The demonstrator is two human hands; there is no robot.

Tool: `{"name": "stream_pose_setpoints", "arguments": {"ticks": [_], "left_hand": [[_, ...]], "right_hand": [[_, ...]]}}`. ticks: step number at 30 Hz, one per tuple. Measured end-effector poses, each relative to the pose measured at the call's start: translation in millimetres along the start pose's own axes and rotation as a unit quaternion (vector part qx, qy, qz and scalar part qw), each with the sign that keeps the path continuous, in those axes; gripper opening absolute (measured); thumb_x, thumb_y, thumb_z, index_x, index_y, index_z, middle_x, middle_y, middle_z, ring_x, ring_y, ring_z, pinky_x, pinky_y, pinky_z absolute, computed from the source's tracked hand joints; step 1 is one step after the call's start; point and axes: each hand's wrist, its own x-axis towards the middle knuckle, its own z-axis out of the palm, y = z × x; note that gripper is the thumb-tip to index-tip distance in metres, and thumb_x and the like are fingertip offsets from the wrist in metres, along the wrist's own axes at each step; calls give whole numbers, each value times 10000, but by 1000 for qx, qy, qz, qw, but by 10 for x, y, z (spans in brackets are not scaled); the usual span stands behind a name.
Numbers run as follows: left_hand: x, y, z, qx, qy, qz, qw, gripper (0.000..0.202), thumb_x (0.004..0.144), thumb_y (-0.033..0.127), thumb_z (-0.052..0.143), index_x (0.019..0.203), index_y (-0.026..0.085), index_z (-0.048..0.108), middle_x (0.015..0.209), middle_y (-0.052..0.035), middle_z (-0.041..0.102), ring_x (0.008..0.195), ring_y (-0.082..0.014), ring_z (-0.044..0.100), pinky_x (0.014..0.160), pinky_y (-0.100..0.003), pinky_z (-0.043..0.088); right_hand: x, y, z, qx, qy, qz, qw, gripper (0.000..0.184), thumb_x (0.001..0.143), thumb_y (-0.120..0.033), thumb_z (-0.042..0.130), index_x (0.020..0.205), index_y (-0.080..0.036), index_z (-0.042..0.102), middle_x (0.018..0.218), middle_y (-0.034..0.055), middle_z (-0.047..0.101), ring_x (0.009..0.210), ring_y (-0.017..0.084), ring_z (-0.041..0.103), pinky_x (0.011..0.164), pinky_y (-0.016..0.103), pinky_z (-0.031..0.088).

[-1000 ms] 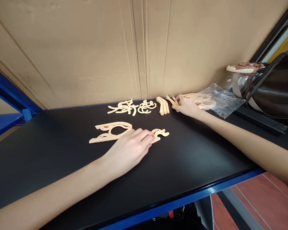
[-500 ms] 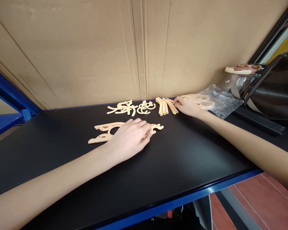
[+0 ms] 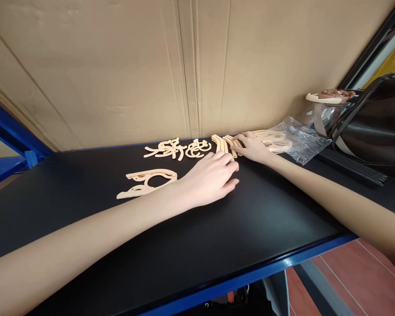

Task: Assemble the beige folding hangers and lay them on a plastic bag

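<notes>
My left hand hovers over the black table just in front of a bundle of beige curved strips. Its fingers are apart and no object shows in them. My right hand is at a second bundle of curved strips, fingers bent over its right side and touching it. Behind my left forearm lies a beige folding-hanger piece with two arms and a round opening; part of it is hidden. Loose beige hooks and curved pieces form a pile toward the back, beside a smaller pile of curved pieces.
Right of my right hand, a clear plastic bag lies by more beige parts. A clear container and a dark brown bag stand at the right. Cardboard rises behind the blue-edged table.
My left hand has left the folding-hanger piece and moved right toward the strips. My right hand stays at the strips, its fingers shifted slightly left. The view has turned a little.
</notes>
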Motion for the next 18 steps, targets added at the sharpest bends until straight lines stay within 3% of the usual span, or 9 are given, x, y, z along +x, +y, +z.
{"name": "stream_pose_setpoints", "arguments": {"ticks": [3, 7, 11, 15, 18], "left_hand": [[-35, -101, 0, 1, -1, -35, 999, 297, 965, 316, 473, 1123, 126, 638, 1111, -96, 632, 1059, -245, 547, 948, -367, 424], [-82, -451, -27, 21, 1, -126, 992, 306, 968, 291, 419, 1104, 127, 638, 1063, -97, 640, 1029, -254, 556, 932, -390, 431], [-67, -837, -53, 30, 1, -191, 981, 352, 957, 269, 373, 1097, 82, 637, 1094, -154, 639, 1074, -299, 532, 937, -446, 416], [-19, -1061, -56, -4, -38, -200, 979, 368, 942, 402, 421, 1083, 158, 658, 1117, -106, 661, 1104, -286, 524, 953, -430, 398], [4, -1135, -66, -40, -80, -185, 979, 407, 896, 527, 474, 1058, 210, 672, 1118, -64, 674, 1059, -262, 555, 932, -394, 407]], "right_hand": [[18, -34, 87, -3, 8, 14, 1000, 444, 906, -489, 482, 1199, -175, 598, 1203, 163, 547, 1245, 314, 459, 1039, 446, 351], [43, -41, 102, -7, 15, 24, 1000, 439, 952, -473, 372, 1163, -159, 596, 1162, 157, 601, 1186, 301, 509, 988, 431, 391], [43, 12, -11, -28, 8, 33, 999, 261, 872, -320, 506, 1049, -168, 623, 1069, 124, 674, 1008, 274, 613, 824, 355, 453], [51, 73, -116, -60, -7, 60, 996, 123, 786, -235, 561, 856, -177, 643, 855, 104, 708, 820, 268, 650, 656, 319, 430], [66, 96, -151, -78, -15, 73, 994, 100, 768, -231, 577, 834, -184, 636, 810, 88, 704, 789, 258, 650, 612, 304, 409]]}}
